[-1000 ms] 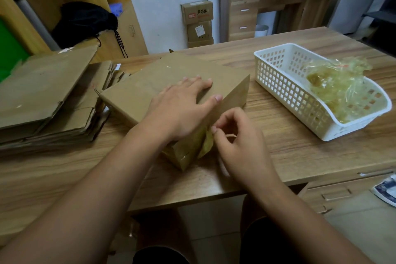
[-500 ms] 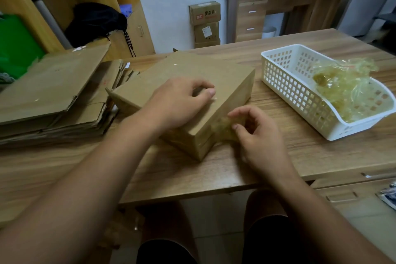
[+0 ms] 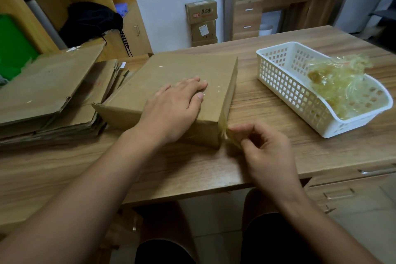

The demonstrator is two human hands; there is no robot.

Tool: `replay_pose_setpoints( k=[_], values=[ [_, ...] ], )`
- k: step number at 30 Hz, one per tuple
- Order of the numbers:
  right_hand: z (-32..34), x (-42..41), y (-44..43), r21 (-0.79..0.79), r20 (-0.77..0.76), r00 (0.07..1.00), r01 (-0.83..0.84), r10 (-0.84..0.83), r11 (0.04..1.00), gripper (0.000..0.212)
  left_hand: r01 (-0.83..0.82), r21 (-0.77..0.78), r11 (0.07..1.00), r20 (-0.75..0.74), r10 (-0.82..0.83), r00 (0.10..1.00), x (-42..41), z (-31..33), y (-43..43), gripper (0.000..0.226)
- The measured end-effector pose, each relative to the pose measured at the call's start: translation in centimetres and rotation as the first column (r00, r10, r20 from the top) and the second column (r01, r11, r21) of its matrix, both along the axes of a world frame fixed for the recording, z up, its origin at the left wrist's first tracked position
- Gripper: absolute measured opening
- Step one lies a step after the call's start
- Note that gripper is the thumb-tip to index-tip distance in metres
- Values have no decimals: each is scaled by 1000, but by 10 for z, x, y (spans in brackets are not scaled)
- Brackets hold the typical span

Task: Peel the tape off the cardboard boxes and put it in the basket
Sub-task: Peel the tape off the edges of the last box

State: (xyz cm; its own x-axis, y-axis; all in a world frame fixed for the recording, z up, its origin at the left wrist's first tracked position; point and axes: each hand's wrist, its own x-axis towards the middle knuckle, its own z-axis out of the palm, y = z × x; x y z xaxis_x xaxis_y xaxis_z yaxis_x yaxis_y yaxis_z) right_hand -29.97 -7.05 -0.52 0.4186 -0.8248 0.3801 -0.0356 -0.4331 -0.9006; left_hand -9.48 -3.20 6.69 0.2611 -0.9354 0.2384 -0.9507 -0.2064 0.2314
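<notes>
A brown cardboard box (image 3: 175, 70) lies in the middle of the wooden table. My left hand (image 3: 173, 109) rests flat on its top near the front right corner. My right hand (image 3: 265, 150) is just right of that corner and pinches a strip of clear yellowish tape (image 3: 230, 138) that still hangs on the box's corner. A white plastic basket (image 3: 285, 85) stands to the right on the table, with a crumpled heap of peeled tape (image 3: 336, 83) inside.
A stack of flattened cardboard boxes (image 3: 49, 92) lies at the left of the table (image 3: 267, 109). Drawers (image 3: 351, 191) sit under the table's right side. Two small boxes (image 3: 201, 21) and a second desk stand by the far wall.
The box has been turned so its right side faces the basket. My left hand went from curled over the edge to flat on top. My right hand has pulled the tape away from the corner.
</notes>
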Motion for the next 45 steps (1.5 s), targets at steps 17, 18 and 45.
replay_pose_setpoints(
  k=[17,18,45],
  values=[
    [14,-19,21,-83,-131,976,-186,174,979,37,3,-50,999,-56,-6,998,-5,0,4,45],
    [17,-22,13,-55,-158,957,-253,242,966,42,6,-44,999,-55,-9,998,-5,0,5,46],
    [25,6,-30,-181,-182,979,54,-87,982,35,-30,-47,998,19,31,999,-8,-2,1,44]
  ],
)
